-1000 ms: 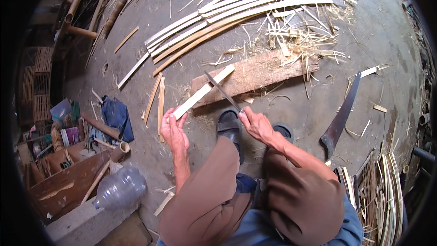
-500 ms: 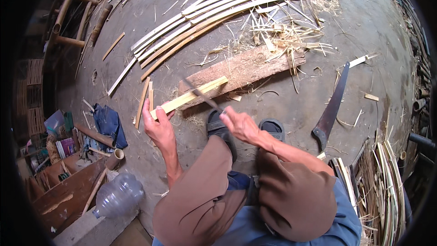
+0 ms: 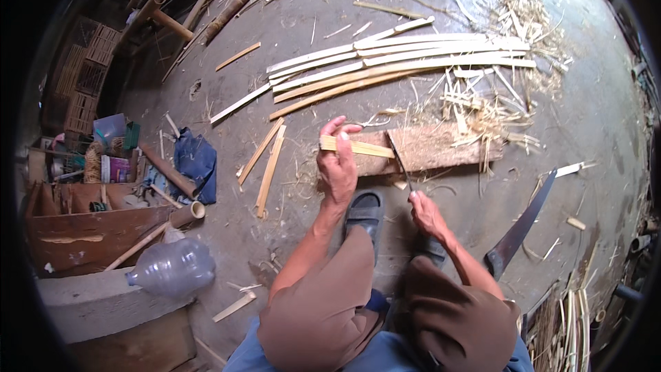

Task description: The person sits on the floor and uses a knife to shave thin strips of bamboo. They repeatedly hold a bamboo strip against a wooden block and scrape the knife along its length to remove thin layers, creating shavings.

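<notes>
My left hand (image 3: 337, 172) is closed round one end of a short, pale yellow bamboo strip (image 3: 368, 149), its thumb along the strip. The strip reaches rightward over a rough wooden board (image 3: 441, 146) lying on the floor. My right hand (image 3: 428, 215) grips a knife by its handle, which the fingers mostly hide. The dark, narrow blade of the knife (image 3: 396, 153) crosses the right end of the strip. Whether the blade cuts into it I cannot tell.
Long split bamboo strips (image 3: 406, 55) lie beyond the board, with shavings (image 3: 475, 107) at its right end. A handsaw (image 3: 523, 224) rests at right. Two short strips (image 3: 270, 169), a plastic bottle (image 3: 175, 266) and a wooden box (image 3: 103, 227) are at left. My sandalled feet (image 3: 363, 212) are near the board.
The view has shifted. My left hand has brought the bamboo strip nearer the middle of my view, now more level. The knife has moved from across the strip's middle to its right end.
</notes>
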Tool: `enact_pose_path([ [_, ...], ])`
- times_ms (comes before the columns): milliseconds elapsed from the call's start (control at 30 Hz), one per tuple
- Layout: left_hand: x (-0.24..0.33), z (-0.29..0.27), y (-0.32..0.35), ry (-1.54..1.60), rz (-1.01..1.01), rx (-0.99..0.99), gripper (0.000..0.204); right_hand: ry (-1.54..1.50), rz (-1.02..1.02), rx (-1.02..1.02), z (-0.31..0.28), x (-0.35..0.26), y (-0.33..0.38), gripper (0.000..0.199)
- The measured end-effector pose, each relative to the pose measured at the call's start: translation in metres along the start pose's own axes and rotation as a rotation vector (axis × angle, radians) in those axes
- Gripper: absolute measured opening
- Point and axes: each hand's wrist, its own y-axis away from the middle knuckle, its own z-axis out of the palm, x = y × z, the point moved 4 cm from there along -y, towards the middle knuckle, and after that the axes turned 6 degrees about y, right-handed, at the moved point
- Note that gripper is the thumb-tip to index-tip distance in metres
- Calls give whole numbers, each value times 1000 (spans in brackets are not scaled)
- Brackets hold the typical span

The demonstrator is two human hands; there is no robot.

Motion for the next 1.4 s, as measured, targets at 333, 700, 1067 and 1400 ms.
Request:
enact_pose_path([
  [333, -14, 40, -43, 370, 13, 113, 35, -283, 375, -117, -40, -18, 70, 48],
  [700, -137, 12, 1, 929, -951, 533, 38, 4, -285, 296, -92, -156, 36, 51],
  [1067, -47, 49, 45, -150, -193, -433, 27, 55, -397, 444, -116, -177, 21, 19],
  [1400, -36, 66, 17, 184, -32, -545, 18, -22, -305, 237, -116, -213, 46, 73],
])
